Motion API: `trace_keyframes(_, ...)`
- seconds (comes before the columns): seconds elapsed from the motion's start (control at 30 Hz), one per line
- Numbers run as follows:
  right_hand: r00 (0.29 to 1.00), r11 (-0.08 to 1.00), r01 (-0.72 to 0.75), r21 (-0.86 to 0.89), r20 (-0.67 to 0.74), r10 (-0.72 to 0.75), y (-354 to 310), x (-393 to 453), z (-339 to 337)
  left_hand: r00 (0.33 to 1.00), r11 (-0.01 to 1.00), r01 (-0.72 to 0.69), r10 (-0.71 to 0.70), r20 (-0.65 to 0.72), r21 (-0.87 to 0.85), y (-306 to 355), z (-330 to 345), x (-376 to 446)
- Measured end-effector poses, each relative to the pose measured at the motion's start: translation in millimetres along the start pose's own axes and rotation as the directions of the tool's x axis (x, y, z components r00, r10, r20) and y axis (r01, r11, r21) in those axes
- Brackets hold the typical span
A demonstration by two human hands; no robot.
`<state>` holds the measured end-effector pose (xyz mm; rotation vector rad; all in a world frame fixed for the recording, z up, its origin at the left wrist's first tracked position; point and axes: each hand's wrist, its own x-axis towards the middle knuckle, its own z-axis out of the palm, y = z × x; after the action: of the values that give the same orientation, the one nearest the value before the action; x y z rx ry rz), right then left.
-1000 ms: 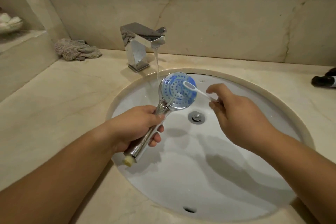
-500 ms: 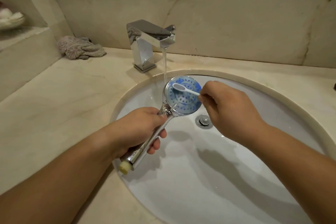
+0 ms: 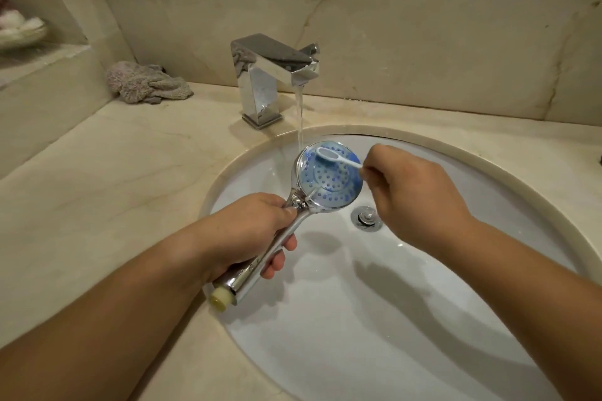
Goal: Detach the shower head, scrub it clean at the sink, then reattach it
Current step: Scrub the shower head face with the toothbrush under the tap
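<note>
Gleaming chrome shower head (image 3: 329,179) shows a wet blue face.

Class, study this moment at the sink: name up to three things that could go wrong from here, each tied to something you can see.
1. The faucet is running onto the shower head; water may splash off its face onto the countertop.
2. The left hand grips a wet chrome handle; it might slip and knock the sink.
3. The right hand pinches only the toothbrush end; it could drop toward the drain.
</note>
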<state>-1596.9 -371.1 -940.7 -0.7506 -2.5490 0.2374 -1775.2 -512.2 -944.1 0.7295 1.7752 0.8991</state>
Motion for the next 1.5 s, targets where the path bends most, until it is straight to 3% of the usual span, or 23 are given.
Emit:
trace_keyframes(0.17, 0.998, 0.998, -0.046, -0.033, 0.032, 0.047, -2.0, 41.8, 5.3, 0.999, 0.998, 0.029, -0.029, -0.015, 0.055, -2.0, -1.2, 4.3)
trace_keyframes(0.43, 0.948, 0.982, -0.186, 0.021, 0.268, 0.174, -11.6, 99.2, 24.0, 0.998, 0.995, 0.046, -0.043, -0.039, 0.092, -5.6, -4.8, 6.9)
trace_keyframes(0.7, 0.976, 0.983, -0.173, 0.066, 0.146, 0.162, -4.4, 78.0, 16.1, 0.998, 0.998, 0.043, -0.041, -0.046, 0.035, -4.5, -4.2, 7.1)
trace_keyframes(0.8, 0.998, 0.997, -0.04, 0.07, 0.049, 0.037, -2.8, 37.7, 8.4, 0.999, 0.999, 0.036, -0.036, -0.028, -0.004, -2.2, -2.9, 6.0)
trace_keyframes(0.9, 0.991, 0.993, 0.111, 0.038, 0.073, -0.114, -7.9, 2.8, 8.6, 1.0, 1.0, 0.009, -0.009, 0.004, 0.011, -0.9, 1.3, 6.4)
trace_keyframes(1.07, 0.997, 0.999, 0.048, 0.02, -0.067, -0.047, 10.4, 4.8, 4.5, 1.0, 0.999, -0.016, 0.015, 0.023, 0.043, 0.4, 5.3, 5.8)
trace_keyframes(1.17, 0.987, 0.987, 0.156, -0.022, -0.035, -0.157, 1.4, -7.0, 10.1, 1.0, 0.998, -0.021, 0.02, 0.018, 0.062, 0.4, 4.1, 6.7)
trace_keyframes(1.3, 0.994, 0.999, 0.036, 0.001, -0.104, -0.036, 12.2, 3.6, 9.4, 0.999, 0.996, -0.022, 0.02, 0.025, 0.081, 0.8, 4.4, 8.0)
trace_keyframes(1.43, 0.989, 0.991, 0.134, -0.024, -0.056, -0.136, 4.8, -3.4, 18.5, 0.999, 0.992, -0.022, 0.019, 0.028, 0.124, 0.0, 5.5, 8.7)
trace_keyframes(1.5, 0.996, 1.0, 0.026, 0.002, -0.085, -0.025, 10.7, 1.9, 16.2, 0.999, 0.989, -0.026, 0.023, 0.023, 0.144, 0.3, 5.5, 9.4)
